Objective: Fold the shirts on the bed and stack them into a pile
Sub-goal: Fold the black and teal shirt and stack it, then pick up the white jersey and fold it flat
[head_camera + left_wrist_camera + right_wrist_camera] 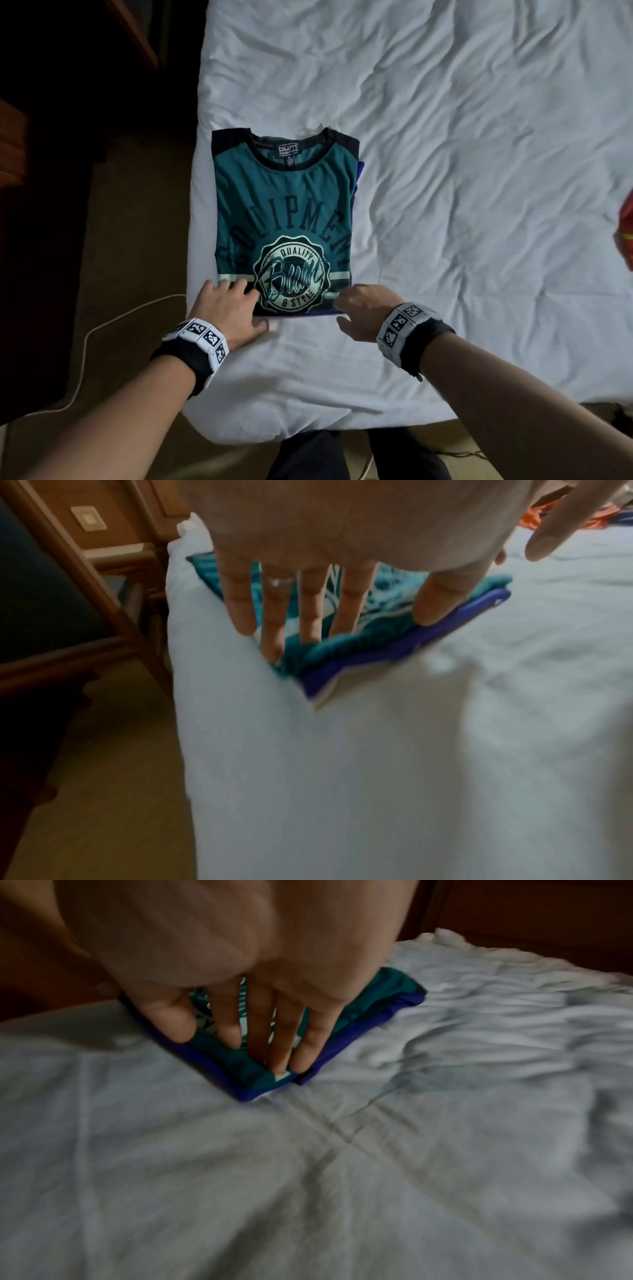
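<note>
Left hand (224, 310) and right hand (363, 313), fingers spread, press teal shirt (284, 209) squarely onto pile; next, probably fetch red garment (625, 233).

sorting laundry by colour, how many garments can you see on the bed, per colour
teal shirt: 1
purple garment under it: 1
pale garment at the bottom of the pile: 1
red-orange garment at the bed's right edge: 1
total: 4
</note>
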Demonstrator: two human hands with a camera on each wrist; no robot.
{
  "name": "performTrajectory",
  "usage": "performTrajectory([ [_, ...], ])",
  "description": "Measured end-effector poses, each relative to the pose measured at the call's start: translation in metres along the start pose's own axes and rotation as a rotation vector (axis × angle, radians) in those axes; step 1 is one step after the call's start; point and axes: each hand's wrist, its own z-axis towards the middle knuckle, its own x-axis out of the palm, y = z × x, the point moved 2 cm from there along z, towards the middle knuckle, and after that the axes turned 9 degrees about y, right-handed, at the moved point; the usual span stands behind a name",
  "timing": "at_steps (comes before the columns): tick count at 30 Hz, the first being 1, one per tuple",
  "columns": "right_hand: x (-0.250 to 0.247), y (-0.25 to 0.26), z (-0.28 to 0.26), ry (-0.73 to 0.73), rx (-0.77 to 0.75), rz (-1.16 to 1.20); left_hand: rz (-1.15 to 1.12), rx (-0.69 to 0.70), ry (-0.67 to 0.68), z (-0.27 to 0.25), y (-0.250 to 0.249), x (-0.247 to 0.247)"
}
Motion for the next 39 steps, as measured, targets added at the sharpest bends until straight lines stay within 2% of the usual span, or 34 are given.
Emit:
performTrajectory([
  [4,0.004,-0.035,-0.058,0.028,0.209,0.169,-0.057,-0.017,0.038,-0.010,-0.027,-0.051],
  [9,0.024,-0.094,-0.175,-0.126,0.467,0.514,-0.262,0.111,0.113,-0.032,-0.102,-0.130],
  [12,0.041,-0.130,-0.248,-0.218,0.606,0.637,-0.348,0.173,0.071,-0.046,-0.163,-0.184],
  [17,0.073,-0.194,-0.353,-0.350,0.670,0.759,-0.367,0.265,-0.065,-0.061,-0.276,-0.266],
  [22,0.111,-0.254,-0.438,-0.441,0.670,0.821,-0.429,0.332,-0.132,-0.066,-0.396,-0.317],
  [27,0.140,-0.314,-0.500,-0.459,0.717,0.835,-0.413,0.468,-0.111,-0.071,-0.501,-0.350],
  [31,0.151,-0.353,-0.531,-0.467,0.773,0.853,-0.346,0.561,-0.111,-0.069,-0.562,-0.380],
  [39,0.170,-0.379,-0.562,-0.456,0.926,0.937,-0.161,0.687,-0.080,-0.048,-0.610,-0.422],
])
